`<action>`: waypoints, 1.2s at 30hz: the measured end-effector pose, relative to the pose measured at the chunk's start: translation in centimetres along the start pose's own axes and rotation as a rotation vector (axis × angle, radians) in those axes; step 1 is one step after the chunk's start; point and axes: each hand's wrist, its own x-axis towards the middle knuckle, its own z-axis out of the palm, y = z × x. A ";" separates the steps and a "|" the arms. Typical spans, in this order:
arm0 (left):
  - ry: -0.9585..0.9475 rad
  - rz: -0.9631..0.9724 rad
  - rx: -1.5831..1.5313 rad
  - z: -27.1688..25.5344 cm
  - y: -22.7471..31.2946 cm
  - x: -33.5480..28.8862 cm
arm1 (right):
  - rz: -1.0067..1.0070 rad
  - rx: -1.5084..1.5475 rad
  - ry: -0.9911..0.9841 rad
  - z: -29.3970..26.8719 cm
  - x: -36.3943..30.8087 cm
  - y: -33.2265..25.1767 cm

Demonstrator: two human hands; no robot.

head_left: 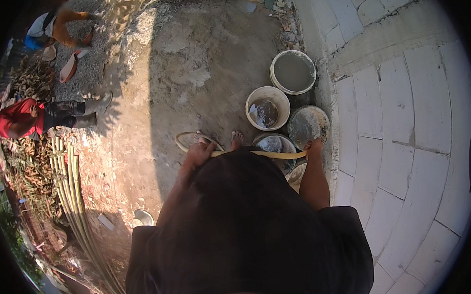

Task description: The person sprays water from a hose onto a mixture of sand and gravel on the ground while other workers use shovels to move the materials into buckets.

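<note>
A pale yellow hose (277, 155) runs across in front of my body and makes a loop beside my left foot. My left hand (199, 153) is closed around it on the left. On the right, my right hand (314, 145) grips it near the rim of a bucket of murky water (306, 124). Beneath the hose stands another bucket (270, 143), partly covered by my dark shirt. Just beyond it is a white bucket (252, 98) with a little dark water at the bottom. The hose's ends are not clearly visible.
A white bucket of grey water (293, 72) stands farthest off, along a pale block wall (379, 106). Another bucket (296, 175) is partly hidden by my right arm. Bamboo poles (73, 187) lie left, near a person in red (24, 118). A second person (62, 26) bends over gravel.
</note>
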 end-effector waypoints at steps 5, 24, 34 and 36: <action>0.080 0.050 -0.033 -2.5 3.8 -0.8 | -0.005 0.005 0.031 -1.3 2.4 0.8; 0.119 0.023 0.008 -1.4 2.8 -1.1 | -0.052 -0.128 -0.054 -0.6 4.5 0.1; 0.206 0.099 0.065 -1.8 3.0 -2.1 | -0.086 -0.176 0.010 0.8 3.5 -0.3; 0.223 0.114 0.044 -1.6 3.1 -1.9 | -0.096 -0.213 -0.014 0.1 4.3 -0.5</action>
